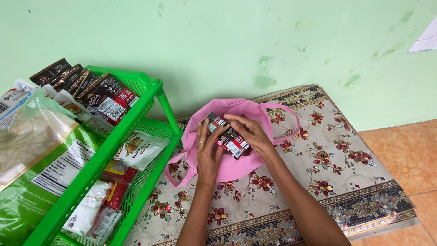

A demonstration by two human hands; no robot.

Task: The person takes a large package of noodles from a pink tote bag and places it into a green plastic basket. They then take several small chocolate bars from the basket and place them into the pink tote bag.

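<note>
Both hands (230, 141) hold one sachet bundle (227, 135).

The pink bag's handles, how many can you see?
2: one handle loops at the pink bag's right side, one handle lies at its lower left beside the green rack.

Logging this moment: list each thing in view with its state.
Left hand: gripping the sachets.
Right hand: gripping the sachets.
Dark sachets: stacked, held over the bag's mouth.
Pink bag: open, lying on the mat.
Floral mat: spread flat.
Green rack: upright, shelves filled with packets.
</note>
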